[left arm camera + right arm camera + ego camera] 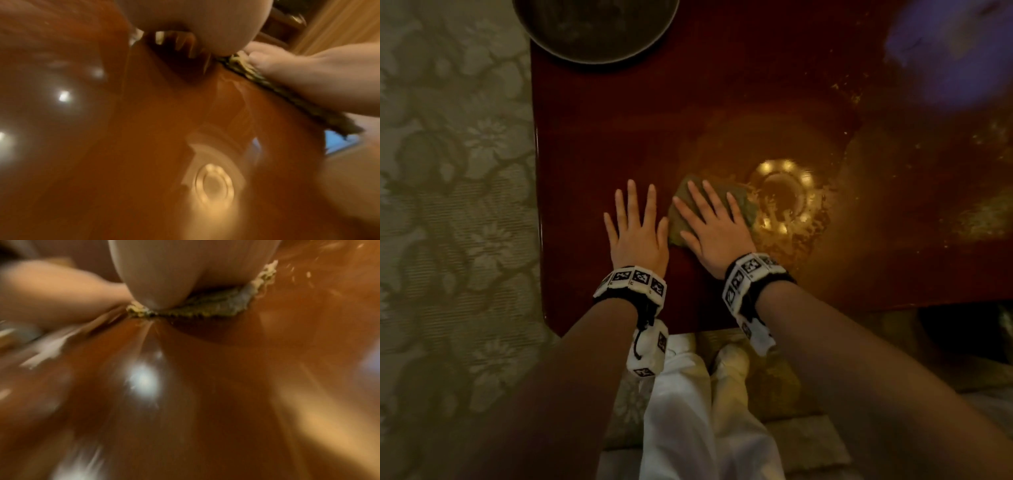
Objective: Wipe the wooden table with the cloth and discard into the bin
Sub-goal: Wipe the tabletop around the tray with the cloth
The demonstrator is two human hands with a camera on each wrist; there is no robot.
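A dark red wooden table [722,85] fills the head view. A green cloth [681,209] lies flat on it near the front edge. My right hand [712,219] presses down on the cloth with straight, spread fingers. Just left of the cloth, my left hand [637,222] rests flat on the bare wood, fingers spread. In the right wrist view the cloth [205,306] shows under my palm, with pale crumbs along its edge. The left wrist view shows the cloth [287,97] under the right hand [308,78]. Fine crumbs [859,85] are scattered over the table's right half.
A round dark bin [595,27] stands beyond the table's far left corner. A blurred purple object [955,48] sits at the far right. A ceiling lamp's reflection [784,195] glares right of the cloth. Patterned carpet [455,205] lies left; my white trousers [688,411] are below.
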